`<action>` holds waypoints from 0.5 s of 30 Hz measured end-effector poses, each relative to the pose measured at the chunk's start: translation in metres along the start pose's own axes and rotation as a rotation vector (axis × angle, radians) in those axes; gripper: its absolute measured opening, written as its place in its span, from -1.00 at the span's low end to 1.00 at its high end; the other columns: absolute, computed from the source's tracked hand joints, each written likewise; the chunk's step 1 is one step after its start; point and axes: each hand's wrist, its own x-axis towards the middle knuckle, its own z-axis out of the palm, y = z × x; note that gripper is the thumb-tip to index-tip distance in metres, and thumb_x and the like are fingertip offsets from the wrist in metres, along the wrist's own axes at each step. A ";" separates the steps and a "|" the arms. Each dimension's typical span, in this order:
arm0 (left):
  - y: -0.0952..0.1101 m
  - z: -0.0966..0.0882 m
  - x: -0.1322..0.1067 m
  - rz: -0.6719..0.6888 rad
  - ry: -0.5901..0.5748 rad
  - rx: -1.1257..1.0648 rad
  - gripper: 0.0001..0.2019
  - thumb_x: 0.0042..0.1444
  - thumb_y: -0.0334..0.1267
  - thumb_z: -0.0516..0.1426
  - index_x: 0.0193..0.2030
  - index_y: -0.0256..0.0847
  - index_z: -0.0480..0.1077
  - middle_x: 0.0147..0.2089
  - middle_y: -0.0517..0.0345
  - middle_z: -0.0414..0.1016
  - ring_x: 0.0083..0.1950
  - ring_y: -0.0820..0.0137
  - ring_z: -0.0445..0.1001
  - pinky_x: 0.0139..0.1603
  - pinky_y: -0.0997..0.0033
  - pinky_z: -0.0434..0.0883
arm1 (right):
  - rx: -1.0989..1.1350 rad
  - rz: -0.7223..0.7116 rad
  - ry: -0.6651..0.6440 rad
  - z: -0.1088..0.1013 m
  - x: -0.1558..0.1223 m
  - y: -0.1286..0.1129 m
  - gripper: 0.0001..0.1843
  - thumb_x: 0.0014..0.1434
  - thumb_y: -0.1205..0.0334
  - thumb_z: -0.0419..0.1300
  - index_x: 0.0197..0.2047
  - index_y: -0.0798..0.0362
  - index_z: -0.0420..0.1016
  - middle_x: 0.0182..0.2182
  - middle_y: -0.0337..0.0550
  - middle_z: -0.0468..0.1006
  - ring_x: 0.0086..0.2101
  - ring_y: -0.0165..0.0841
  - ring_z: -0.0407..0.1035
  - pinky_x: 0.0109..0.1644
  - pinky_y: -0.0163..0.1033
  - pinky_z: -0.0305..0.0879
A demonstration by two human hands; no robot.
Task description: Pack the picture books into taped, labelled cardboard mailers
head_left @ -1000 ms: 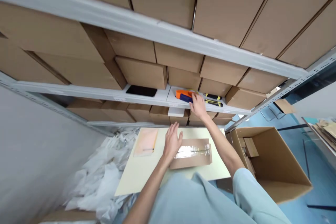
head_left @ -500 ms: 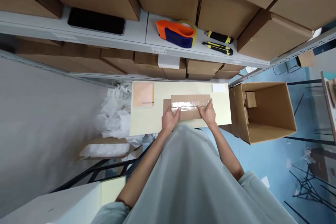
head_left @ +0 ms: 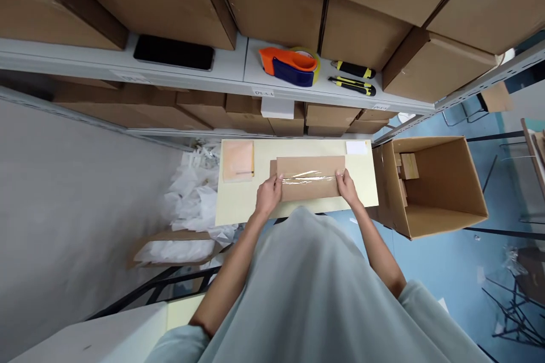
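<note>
A long flat brown cardboard box (head_left: pixel 310 169) with clear tape along its top lies on a pale yellow table (head_left: pixel 240 207). My left hand (head_left: pixel 268 195) grips the box's left end, fingers curled round it. At the right end my right hand (head_left: pixel 347 188) holds the box the same way. On the grey shelf (head_left: pixel 238 71) above sits an orange and blue tape dispenser (head_left: pixel 289 63), apart from both hands.
Two yellow-black utility knives (head_left: pixel 352 78) and a black phone (head_left: pixel 174 52) lie on the shelf among brown cartons. A pinkish pad (head_left: pixel 237 160) and a white label (head_left: pixel 356 147) are on the table. An open carton (head_left: pixel 434 184) stands at the right; white plastic wrap (head_left: pixel 187 198) is piled left.
My right hand left the tape dispenser on the shelf and came down to the box. Both hands moved from pressing the taped top to gripping the box's two ends.
</note>
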 end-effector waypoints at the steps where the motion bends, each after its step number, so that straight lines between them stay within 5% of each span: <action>1: -0.004 -0.006 -0.003 0.060 0.050 -0.053 -0.53 0.52 0.09 -0.05 -0.06 -0.17 0.57 0.01 -0.18 0.65 0.10 0.04 0.61 0.01 0.22 0.51 | 0.000 -0.062 0.023 -0.006 -0.004 -0.009 -0.28 0.53 -0.35 -0.01 0.39 0.05 0.44 0.27 0.17 0.60 0.28 -0.04 0.48 0.42 0.07 0.39; 4: -0.016 -0.019 -0.014 0.154 0.132 -0.187 -0.56 0.48 0.12 0.03 0.06 -0.17 0.56 0.19 -0.14 0.57 0.16 0.14 0.58 0.07 0.23 0.58 | -0.045 -0.216 0.120 -0.018 -0.016 -0.027 -0.35 0.49 -0.31 0.14 0.36 0.00 0.51 0.31 0.13 0.51 0.33 -0.06 0.39 0.47 0.07 0.34; 7: -0.033 -0.013 -0.023 0.130 0.104 -0.277 -0.62 0.44 0.00 0.08 0.17 -0.17 0.54 0.25 -0.11 0.54 0.16 0.19 0.60 0.18 0.20 0.60 | -0.022 -0.197 0.160 -0.013 -0.024 -0.022 -0.37 0.50 -0.30 0.11 0.29 0.03 0.56 0.23 0.16 0.54 0.23 -0.07 0.45 0.34 0.06 0.46; 11: -0.063 0.019 -0.030 -0.025 0.027 -0.391 -0.50 0.28 -0.27 0.08 0.34 -0.20 0.47 0.43 -0.13 0.48 0.49 0.11 0.43 0.54 0.04 0.38 | 0.045 -0.076 0.059 0.015 -0.032 0.016 -0.31 0.50 -0.36 0.02 0.23 0.04 0.58 0.19 0.17 0.60 0.20 -0.06 0.49 0.31 0.07 0.50; 15: -0.089 0.045 -0.031 -0.190 -0.053 -0.440 -0.42 0.14 -0.36 0.09 0.32 -0.19 0.51 0.31 -0.09 0.63 0.47 0.05 0.48 0.60 -0.14 0.29 | 0.059 0.038 -0.040 0.035 -0.038 0.055 -0.20 0.39 -0.48 0.04 0.20 0.05 0.61 0.18 0.21 0.63 0.19 -0.02 0.53 0.30 0.10 0.52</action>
